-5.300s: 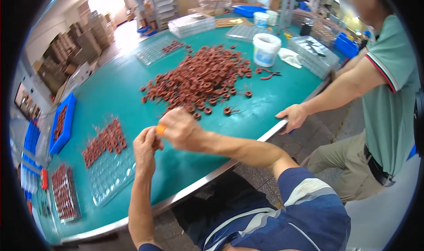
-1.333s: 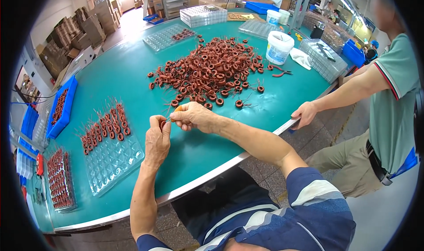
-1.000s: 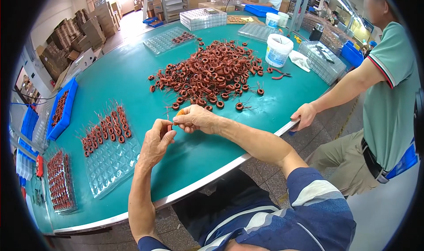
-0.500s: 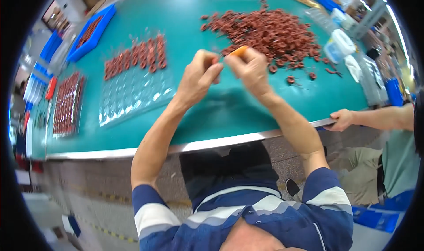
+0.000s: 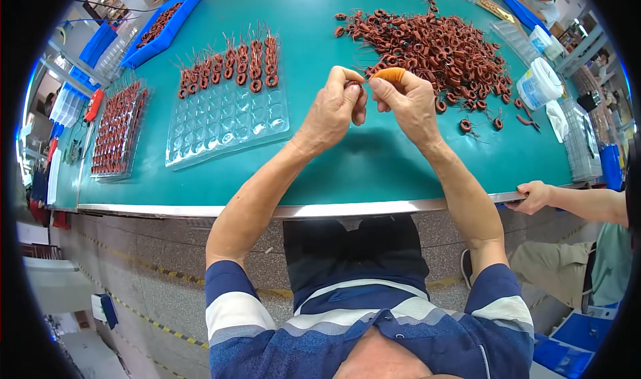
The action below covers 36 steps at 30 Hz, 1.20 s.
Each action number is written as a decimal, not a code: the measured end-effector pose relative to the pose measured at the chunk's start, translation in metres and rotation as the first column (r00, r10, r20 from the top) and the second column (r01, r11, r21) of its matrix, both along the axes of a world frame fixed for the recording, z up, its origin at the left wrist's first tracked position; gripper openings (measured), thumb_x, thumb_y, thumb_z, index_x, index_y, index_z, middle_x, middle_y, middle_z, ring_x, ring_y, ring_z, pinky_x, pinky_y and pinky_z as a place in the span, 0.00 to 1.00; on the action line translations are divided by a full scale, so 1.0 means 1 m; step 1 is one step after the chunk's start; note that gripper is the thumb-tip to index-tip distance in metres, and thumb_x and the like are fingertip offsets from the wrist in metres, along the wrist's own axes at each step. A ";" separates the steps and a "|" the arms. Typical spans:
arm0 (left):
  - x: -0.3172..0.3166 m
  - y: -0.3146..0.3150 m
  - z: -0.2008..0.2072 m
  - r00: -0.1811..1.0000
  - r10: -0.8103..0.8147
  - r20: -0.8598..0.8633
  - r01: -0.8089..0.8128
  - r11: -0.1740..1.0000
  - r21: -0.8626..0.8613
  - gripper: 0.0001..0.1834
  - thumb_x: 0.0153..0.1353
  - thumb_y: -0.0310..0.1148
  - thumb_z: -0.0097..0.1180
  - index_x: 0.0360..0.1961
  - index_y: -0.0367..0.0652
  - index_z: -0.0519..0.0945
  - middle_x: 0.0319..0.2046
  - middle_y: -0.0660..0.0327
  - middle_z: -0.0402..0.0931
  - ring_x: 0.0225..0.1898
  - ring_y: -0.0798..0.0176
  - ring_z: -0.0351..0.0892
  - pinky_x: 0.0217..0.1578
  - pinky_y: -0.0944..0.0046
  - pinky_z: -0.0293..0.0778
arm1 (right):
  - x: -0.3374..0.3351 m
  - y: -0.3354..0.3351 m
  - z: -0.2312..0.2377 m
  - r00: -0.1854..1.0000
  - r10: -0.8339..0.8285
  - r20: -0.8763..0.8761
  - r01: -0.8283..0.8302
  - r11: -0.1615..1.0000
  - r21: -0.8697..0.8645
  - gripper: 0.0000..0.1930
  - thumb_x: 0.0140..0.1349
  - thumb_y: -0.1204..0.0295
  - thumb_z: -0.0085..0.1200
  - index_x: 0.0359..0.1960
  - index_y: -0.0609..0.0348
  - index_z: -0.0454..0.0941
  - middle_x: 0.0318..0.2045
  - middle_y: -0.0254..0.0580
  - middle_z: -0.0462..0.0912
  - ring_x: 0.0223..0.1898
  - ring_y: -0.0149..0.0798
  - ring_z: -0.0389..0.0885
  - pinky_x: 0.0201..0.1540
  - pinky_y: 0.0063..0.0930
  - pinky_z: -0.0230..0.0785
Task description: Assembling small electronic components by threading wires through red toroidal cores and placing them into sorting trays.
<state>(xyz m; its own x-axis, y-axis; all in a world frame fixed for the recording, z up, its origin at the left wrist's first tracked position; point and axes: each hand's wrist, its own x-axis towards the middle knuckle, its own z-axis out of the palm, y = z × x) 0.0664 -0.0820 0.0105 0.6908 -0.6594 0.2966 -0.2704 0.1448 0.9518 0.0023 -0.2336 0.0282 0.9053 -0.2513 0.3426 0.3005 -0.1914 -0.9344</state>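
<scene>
A small red-brown ring coil [image 5: 354,85] is pinched in the fingertips of my left hand [image 5: 332,110], above the near middle of the green table. Close to its right, my right hand [image 5: 415,109] has thumb and index finger pressed together by the coil. Whatever those fingers grip is too fine to make out, perhaps a thin wire end. An orange finger cover [image 5: 388,75] sits on the right index finger. Behind my right hand spreads a big heap of similar coils [image 5: 434,52]. Left of my hands lies a clear plastic tray [image 5: 227,131], its far rows filled with coils, leads upward.
Filled trays [image 5: 119,135] stand at the left beside a red-handled tool [image 5: 93,105]. A blue bin [image 5: 160,35] of coils is at the far left. White tubs [image 5: 539,85] stand right. Another person's hand [image 5: 531,197] rests on the table's right front edge.
The whole view has shifted, so the table's contents appear further right and higher. Both hands stay close together, slightly further right over the table, and are less blurred now.
</scene>
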 end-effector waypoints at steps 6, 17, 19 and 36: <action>-0.001 0.000 0.000 0.998 -0.043 -0.056 0.042 0.999 -0.017 0.09 0.72 0.31 0.36 0.45 0.36 0.64 0.28 0.60 0.68 0.27 0.68 0.70 0.29 0.67 0.71 | 0.003 -0.001 0.004 1.000 0.015 -0.004 -0.015 1.000 0.012 0.10 0.61 0.69 0.59 0.35 0.66 0.80 0.22 0.36 0.81 0.22 0.23 0.75 0.25 0.17 0.68; -0.002 -0.002 0.001 0.998 0.043 0.047 -0.049 0.992 0.120 0.10 0.72 0.32 0.38 0.47 0.36 0.64 0.29 0.60 0.69 0.27 0.67 0.72 0.31 0.66 0.73 | 0.004 0.000 -0.008 1.000 -0.010 -0.012 0.011 0.996 0.087 0.12 0.61 0.67 0.59 0.38 0.66 0.78 0.23 0.34 0.79 0.20 0.23 0.73 0.22 0.16 0.66; -0.001 -0.001 -0.001 0.999 0.027 0.022 -0.029 0.997 0.067 0.10 0.72 0.32 0.38 0.47 0.36 0.64 0.29 0.60 0.69 0.27 0.67 0.72 0.30 0.67 0.73 | 0.004 0.004 -0.004 1.000 -0.010 -0.001 0.011 0.998 0.056 0.12 0.62 0.68 0.59 0.38 0.66 0.77 0.23 0.35 0.79 0.20 0.23 0.74 0.22 0.16 0.65; 0.000 0.005 0.002 0.974 -0.068 -0.217 0.035 0.988 -0.152 0.11 0.70 0.32 0.43 0.47 0.37 0.63 0.27 0.61 0.68 0.26 0.66 0.72 0.29 0.67 0.71 | 0.003 -0.001 -0.002 0.996 -0.051 0.073 0.041 0.992 0.122 0.19 0.62 0.61 0.59 0.45 0.65 0.75 0.24 0.34 0.78 0.19 0.23 0.73 0.20 0.15 0.63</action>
<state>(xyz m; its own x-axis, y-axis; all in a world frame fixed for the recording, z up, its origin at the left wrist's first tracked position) 0.0666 -0.0773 0.0126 0.7161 -0.6565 0.2369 -0.0448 0.2955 0.9543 0.0050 -0.2342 0.0264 0.8642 -0.3357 0.3748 0.3652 -0.0942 -0.9262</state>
